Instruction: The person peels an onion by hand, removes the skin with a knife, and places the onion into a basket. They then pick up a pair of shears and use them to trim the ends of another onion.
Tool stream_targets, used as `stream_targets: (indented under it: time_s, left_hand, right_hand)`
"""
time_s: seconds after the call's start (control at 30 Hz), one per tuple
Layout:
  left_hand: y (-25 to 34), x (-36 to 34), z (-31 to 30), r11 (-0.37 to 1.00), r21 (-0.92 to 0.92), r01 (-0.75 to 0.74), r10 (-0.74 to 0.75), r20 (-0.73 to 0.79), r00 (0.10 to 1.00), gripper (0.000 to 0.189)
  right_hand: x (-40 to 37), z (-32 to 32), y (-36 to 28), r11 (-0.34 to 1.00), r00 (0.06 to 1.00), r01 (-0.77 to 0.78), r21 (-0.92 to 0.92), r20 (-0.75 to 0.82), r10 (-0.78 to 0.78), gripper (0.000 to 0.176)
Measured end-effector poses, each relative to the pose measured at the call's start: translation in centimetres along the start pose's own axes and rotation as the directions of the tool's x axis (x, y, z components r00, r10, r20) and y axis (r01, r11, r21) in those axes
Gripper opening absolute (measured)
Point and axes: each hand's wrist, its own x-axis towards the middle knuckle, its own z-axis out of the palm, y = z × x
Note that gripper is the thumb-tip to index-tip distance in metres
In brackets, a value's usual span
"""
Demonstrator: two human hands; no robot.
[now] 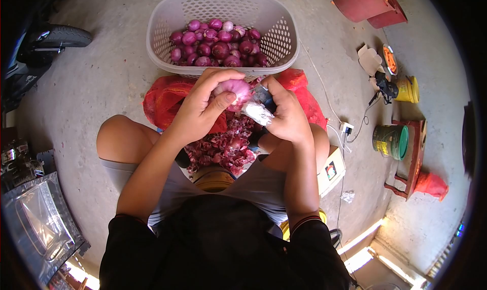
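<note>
Peel pile lies between the knees. Left hand grips the onion above it; right hand is closed on the knife, blade close to the left thumb. Slick skin could slip and cause a cut. Basket just beyond

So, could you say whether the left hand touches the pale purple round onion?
Touching. Head view: fingers of the left hand curl over the pale purple round onion; the right hand grips a white-wrapped knife.
</note>
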Motion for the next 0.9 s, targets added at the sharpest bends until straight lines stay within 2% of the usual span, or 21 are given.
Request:
stream_targets:
  time_s: [0.1,0.2,0.3,0.4,0.5,0.6,0.8,0.9]
  left_hand:
    - [0.19,-0.01,-0.02,0.999,0.039,-0.005,0.006,-0.014,1.000,0.030]
    - [0.17,-0.17,0.12,0.998,0.008,0.058,-0.057,-0.053,0.997,0.030]
    - [-0.25,-0.20,-0.08,0.999,0.005,0.048,-0.047,-0.062,0.997,0.030]
    - [-0.05,-0.03,-0.10,0.998,-0.043,0.036,-0.039,-0.072,0.997,0.031]
    - [0.02,-0.06,-0.28,0.999,-0.010,0.030,-0.031,-0.062,0.998,0.030]
    - [0.11,-0.04,-0.23,0.999,0.039,-0.019,0.020,-0.038,0.999,0.030]
    - [0.22,-0.03,-0.13,1.000,0.029,-0.006,0.007,-0.034,0.999,0.029]
    - [0.15,-0.07,-0.13,0.999,0.045,0.004,-0.002,-0.041,0.999,0.029]
  right_hand:
    - [0.01,0.18,0.47,0.998,0.999,0.035,-0.048,0.020,-0.034,0.031]
    - [0.15,0.67,0.34,0.979,0.993,0.110,-0.173,0.051,-0.102,0.029]
    - [0.20,0.78,0.45,0.970,0.987,0.155,-0.186,0.079,-0.143,0.030]
    - [0.16,0.63,0.54,0.993,0.995,0.103,-0.060,0.021,-0.102,0.030]
    - [0.30,0.55,0.39,0.994,0.994,0.103,-0.032,-0.034,-0.104,0.030]
    - [0.41,0.59,0.25,0.998,0.998,0.057,-0.001,-0.020,-0.057,0.030]
    - [0.50,0.91,0.52,0.996,0.995,0.089,0.016,-0.042,-0.088,0.024]
    - [0.50,0.97,0.68,0.989,0.990,0.143,0.019,-0.005,-0.143,0.019]
